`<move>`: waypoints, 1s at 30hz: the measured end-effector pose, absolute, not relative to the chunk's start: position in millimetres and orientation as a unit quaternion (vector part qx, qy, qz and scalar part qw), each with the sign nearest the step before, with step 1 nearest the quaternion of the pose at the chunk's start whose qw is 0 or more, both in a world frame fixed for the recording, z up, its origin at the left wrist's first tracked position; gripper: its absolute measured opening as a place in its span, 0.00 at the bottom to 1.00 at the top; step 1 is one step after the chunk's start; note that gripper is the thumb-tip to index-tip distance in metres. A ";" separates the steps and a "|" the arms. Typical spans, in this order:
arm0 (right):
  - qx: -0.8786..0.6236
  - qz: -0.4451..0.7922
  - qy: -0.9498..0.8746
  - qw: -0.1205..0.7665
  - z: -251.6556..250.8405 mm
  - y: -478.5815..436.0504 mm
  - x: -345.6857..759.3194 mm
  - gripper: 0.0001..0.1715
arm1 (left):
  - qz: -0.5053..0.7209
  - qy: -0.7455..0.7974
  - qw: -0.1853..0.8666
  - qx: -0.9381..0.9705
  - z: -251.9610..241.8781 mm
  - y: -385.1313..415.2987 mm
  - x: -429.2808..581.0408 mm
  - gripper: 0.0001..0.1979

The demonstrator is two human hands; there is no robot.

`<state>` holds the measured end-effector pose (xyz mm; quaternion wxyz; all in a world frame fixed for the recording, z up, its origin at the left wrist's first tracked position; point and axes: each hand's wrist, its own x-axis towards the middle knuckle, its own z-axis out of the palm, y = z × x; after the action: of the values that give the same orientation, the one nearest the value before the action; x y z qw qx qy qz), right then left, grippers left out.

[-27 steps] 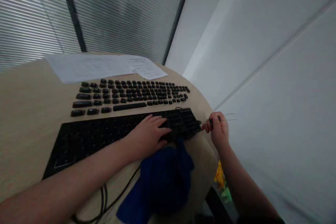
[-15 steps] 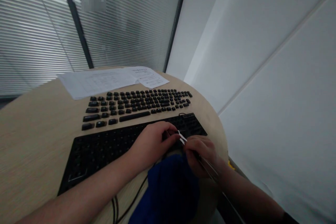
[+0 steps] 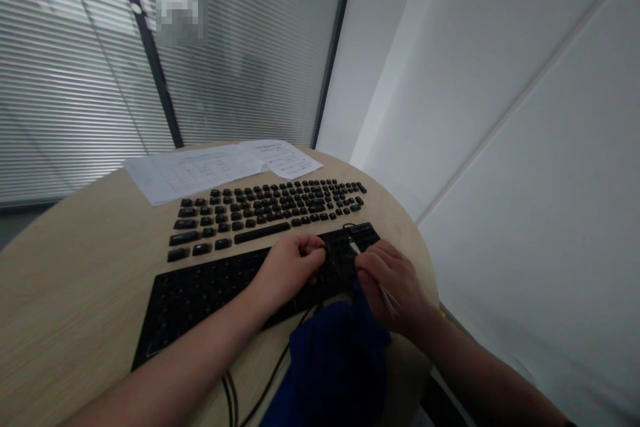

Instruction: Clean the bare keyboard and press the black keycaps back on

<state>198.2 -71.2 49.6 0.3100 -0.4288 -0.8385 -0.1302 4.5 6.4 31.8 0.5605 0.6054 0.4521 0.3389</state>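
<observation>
A black keyboard (image 3: pixel 210 293) with its keycaps off lies on the round wooden table, under my hands. My left hand (image 3: pixel 295 260) is closed in a pinch over its right half; a small dark thing may be between thumb and forefinger, but I cannot make it out. My right hand (image 3: pixel 390 280) is closed around a slim pale tool (image 3: pixel 355 247), its narrow tip pointing up and left above the keyboard and thin shiny lengths showing below the palm. A blue cloth (image 3: pixel 335 360) hangs just below my right hand, touching it or close behind.
Loose black keycaps (image 3: pixel 260 237) stand in rows behind the keyboard, laid out like its keys. Printed papers (image 3: pixel 200 173) lie at the table's far side. A black cable (image 3: pixel 270 380) runs off the near edge. A white wall (image 3: pixel 500 180) rises at the right.
My hands have drawn apart: the pale tool's tip, earlier at my left fingertips, is now a little to their right. The view has tilted slightly upward.
</observation>
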 end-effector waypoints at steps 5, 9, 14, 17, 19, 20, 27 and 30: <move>-0.504 -0.155 -0.803 0.277 54.9 -65.2 208.1 0.14 | 0.332 0.430 0.576 0.611 34.7 3.3 4.9 0.12; -0.470 -0.106 -0.831 0.279 51.5 -63.1 209.6 0.19 | 0.307 0.400 0.591 0.630 34.2 -3.1 7.3 0.15; -0.431 -0.089 -0.857 0.268 45.3 -62.8 207.9 0.12 | 0.287 0.382 0.600 0.641 36.5 -5.7 8.0 0.20; -0.415 -0.088 -0.862 0.278 45.9 -62.6 205.9 0.09 | 0.271 0.381 0.607 0.643 35.3 -5.8 9.6 0.21; -0.406 -0.084 -0.868 0.273 48.2 -59.6 208.6 0.08 | 0.266 0.381 0.604 0.648 33.9 -5.7 10.3 0.22; -0.406 -0.081 -0.869 0.270 49.6 -55.5 212.7 0.07 | 0.266 0.381 0.601 0.650 33.6 -5.7 10.0 0.23; -0.580 -0.030 -0.751 0.315 43.6 47.1 300.6 0.14 | 0.344 0.409 0.365 0.763 48.2 -7.3 -2.5 0.17; -0.650 0.028 -0.706 0.281 28.5 95.1 333.3 0.13 | 0.337 0.416 0.317 0.783 55.2 -7.9 -6.7 0.15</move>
<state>333.3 95.1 28.5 0.2807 -0.6497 -0.7059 0.0277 -6.7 -7.9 55.2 0.3169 0.7832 0.4158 0.3366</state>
